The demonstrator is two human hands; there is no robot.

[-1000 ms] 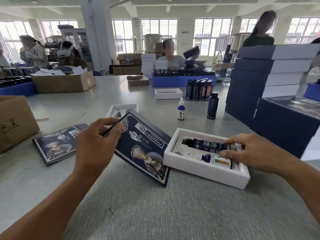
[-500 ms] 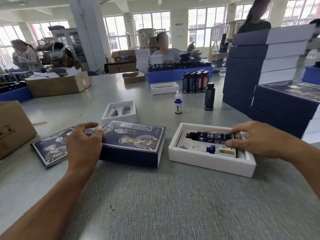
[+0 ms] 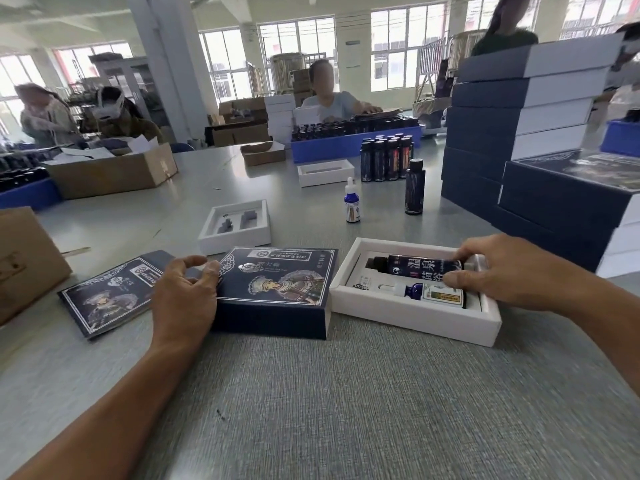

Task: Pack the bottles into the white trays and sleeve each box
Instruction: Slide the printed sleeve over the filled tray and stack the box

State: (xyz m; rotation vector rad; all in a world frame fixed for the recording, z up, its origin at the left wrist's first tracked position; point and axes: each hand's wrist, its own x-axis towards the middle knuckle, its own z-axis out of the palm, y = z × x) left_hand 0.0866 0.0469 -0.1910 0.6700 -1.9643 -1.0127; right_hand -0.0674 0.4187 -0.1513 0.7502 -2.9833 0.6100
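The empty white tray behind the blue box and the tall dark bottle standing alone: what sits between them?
In the head view, a small blue dropper bottle stands upright between the empty tray and the tall bottle.

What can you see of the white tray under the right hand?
The white tray is a shallow rectangular box, matte, looking like card or foam, with thick walls and a moulded insert. It lies flat on the grey table, slightly skewed, its left end close beside the sleeve. Two bottles lie on their sides in it: a dark bottle along the far slot and a dropper bottle along the near one. The right hand reaches over its right end, thumb and fingers on the dark bottle.
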